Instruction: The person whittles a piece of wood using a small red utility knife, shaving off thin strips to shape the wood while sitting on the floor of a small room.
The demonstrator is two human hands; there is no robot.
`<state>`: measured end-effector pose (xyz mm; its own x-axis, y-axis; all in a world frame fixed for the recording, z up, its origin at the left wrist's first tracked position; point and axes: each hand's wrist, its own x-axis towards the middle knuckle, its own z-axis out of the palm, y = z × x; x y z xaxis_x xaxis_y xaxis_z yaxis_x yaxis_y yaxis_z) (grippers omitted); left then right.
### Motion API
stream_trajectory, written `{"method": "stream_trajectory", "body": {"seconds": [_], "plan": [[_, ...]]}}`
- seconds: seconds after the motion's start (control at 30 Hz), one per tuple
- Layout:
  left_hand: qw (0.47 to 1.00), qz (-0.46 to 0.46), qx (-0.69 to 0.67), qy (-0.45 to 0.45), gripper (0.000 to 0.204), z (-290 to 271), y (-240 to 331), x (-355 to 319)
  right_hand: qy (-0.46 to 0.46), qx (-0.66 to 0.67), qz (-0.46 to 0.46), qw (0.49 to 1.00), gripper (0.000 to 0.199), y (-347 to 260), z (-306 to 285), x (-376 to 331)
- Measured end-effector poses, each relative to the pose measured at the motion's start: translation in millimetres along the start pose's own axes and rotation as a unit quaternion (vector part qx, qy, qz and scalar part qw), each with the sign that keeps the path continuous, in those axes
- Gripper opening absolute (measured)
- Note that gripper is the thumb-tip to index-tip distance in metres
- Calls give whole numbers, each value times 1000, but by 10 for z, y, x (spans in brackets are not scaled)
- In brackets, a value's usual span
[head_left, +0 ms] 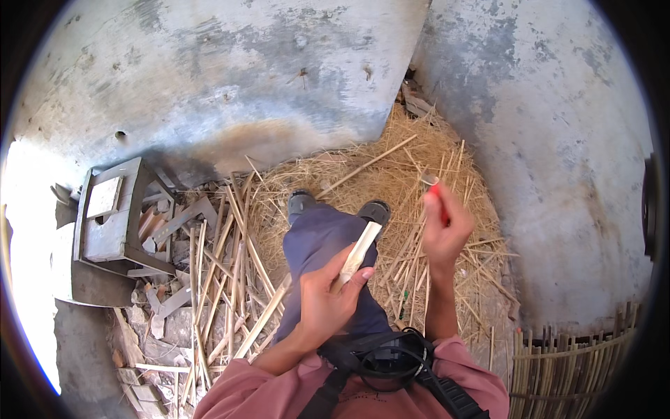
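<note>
A weathered, pale grey-blue wall (pixel 244 70) spans the upper left and meets a second blotched wall (pixel 558 140) on the right. Below them, a spread of straw-coloured shavings (pixel 391 150) covers much of the floor, with thin lengths lying across it. The person's pink shirt (pixel 237 384) fills the lower middle, and dark blue trousers (pixel 321 237) reach forward from it. To the left lies a loose pile of long sticks (pixel 241 223), and beyond it a worn wooden stool (pixel 105 237) stands against the wall among rubble. At the lower right is a panel of upright sticks (pixel 569 366), bound side by side. A black strap (pixel 447 391) runs over the shirt. The left hand (pixel 328 300) is clamped around the lower part of a pale strip (pixel 361 251), its thumb by the strip's side; the strip slants up and rightward above the trousers. The right hand (pixel 449 230), raised well apart from the left, has its fingers curled tight on a red-handled tool (pixel 440 199). Two dark shoes (pixel 300 202) rest at the edge of the shavings. Smallest is the tool's metal tip (pixel 427 179), pointing up and leftward, clear of the strip.
</note>
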<state>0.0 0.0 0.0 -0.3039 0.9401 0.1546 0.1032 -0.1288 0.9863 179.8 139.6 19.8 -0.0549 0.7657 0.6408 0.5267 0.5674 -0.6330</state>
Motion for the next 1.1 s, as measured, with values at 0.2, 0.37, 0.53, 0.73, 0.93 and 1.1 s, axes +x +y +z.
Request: {"method": "stream_trajectory", "body": {"seconds": [0.2, 0.37, 0.53, 0.73, 0.93, 1.1], "plan": [[999, 13, -36, -7, 41, 15, -20, 76, 7, 164, 97, 982, 32, 331, -361, 207], [994, -42, -48, -89, 51, -129, -7, 75, -75, 201, 166, 963, 37, 427, -378, -143], [982, -84, -97, -136, 61, -307, -26, -16, -84, 235, 181, 951, 38, 474, -393, -349], [981, -76, -104, -148, 62, -708, -353, -175, -52, 257, 225, 938, 38, 567, -573, -509], [986, -87, -109, -88, 45, -1036, -499, -372, -48, 278, 249, 927, 37, 638, -717, -704], [990, -60, -64, -115, 47, -1019, -383, -432, -44, 281, 256, 924, 38, 633, -822, -801]]}}
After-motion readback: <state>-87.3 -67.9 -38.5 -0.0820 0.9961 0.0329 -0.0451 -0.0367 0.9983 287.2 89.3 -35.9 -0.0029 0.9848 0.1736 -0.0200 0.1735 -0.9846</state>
